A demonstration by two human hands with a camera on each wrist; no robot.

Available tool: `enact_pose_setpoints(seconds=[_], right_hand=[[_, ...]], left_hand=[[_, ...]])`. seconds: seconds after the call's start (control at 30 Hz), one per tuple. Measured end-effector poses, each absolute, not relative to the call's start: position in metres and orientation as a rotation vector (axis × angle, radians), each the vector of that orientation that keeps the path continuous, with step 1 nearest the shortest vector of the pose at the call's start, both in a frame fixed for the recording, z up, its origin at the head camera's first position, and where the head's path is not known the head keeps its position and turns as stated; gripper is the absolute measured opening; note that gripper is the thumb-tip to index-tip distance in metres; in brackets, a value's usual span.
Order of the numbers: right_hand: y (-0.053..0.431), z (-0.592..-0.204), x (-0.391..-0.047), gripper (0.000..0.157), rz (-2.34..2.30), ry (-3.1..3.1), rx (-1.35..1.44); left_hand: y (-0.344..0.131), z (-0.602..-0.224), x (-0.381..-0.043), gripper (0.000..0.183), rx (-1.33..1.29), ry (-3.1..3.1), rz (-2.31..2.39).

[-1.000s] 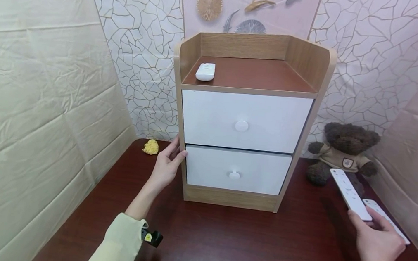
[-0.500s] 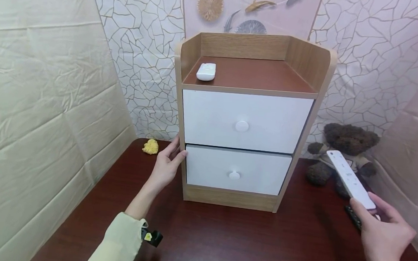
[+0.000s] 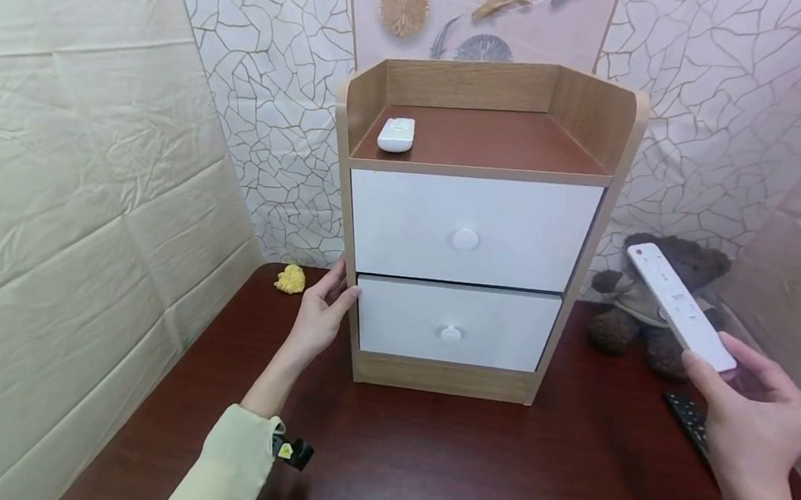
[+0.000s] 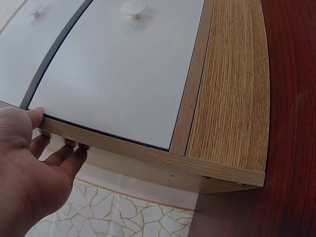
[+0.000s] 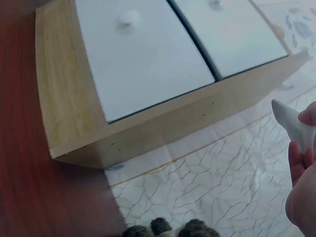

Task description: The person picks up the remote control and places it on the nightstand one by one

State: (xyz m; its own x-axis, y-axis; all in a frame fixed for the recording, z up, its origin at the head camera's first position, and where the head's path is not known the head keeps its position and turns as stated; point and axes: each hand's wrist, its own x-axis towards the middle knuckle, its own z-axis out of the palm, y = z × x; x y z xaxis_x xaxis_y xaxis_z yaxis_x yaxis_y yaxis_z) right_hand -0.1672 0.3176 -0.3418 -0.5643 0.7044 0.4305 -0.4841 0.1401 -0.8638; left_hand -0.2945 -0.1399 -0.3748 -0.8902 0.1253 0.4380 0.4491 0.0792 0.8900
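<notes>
My right hand (image 3: 760, 424) holds a white remote control (image 3: 681, 306) by its near end, thumb on one side and fingers on the other, raised over the table. In the right wrist view the remote (image 5: 296, 126) is partly covered by the fingers. My left hand (image 3: 319, 322) grips the left edge of a wooden cabinet (image 3: 442, 377) with two white drawers. The left wrist view has the thumb at the front edge and the bent fingers (image 4: 61, 155) against the side panel. Both drawers are closed, each with a round white knob.
On the cabinet's top shelf lies a small white device (image 3: 396, 135). A black remote (image 3: 687, 422) lies on the dark table (image 3: 425, 459), partly hidden by my right hand. A brown teddy bear (image 3: 699, 264) sits back right; a yellow fluffy object (image 3: 291, 278) lies back left.
My right hand has lifted the white remote upward, uncovering the black remote. Another white remote, seen beside the hand a second ago, is out of sight now. My left hand stays put.
</notes>
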Motion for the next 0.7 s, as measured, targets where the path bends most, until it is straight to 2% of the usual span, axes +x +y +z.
enact_pose_setpoints(seconds=[0.5,0.7], right_hand=[[0.286,-0.292,-0.154,0.048,1.708,-1.256,0.141],[0.267,-0.272,-0.162,0.045,1.619,-1.225,0.322]], left_hand=[[-0.139,-0.376,-0.295,0.065,-0.583,-2.113,-1.880],[-0.140,-0.375,-0.296,0.065,-0.574,-2.123,-1.865]])
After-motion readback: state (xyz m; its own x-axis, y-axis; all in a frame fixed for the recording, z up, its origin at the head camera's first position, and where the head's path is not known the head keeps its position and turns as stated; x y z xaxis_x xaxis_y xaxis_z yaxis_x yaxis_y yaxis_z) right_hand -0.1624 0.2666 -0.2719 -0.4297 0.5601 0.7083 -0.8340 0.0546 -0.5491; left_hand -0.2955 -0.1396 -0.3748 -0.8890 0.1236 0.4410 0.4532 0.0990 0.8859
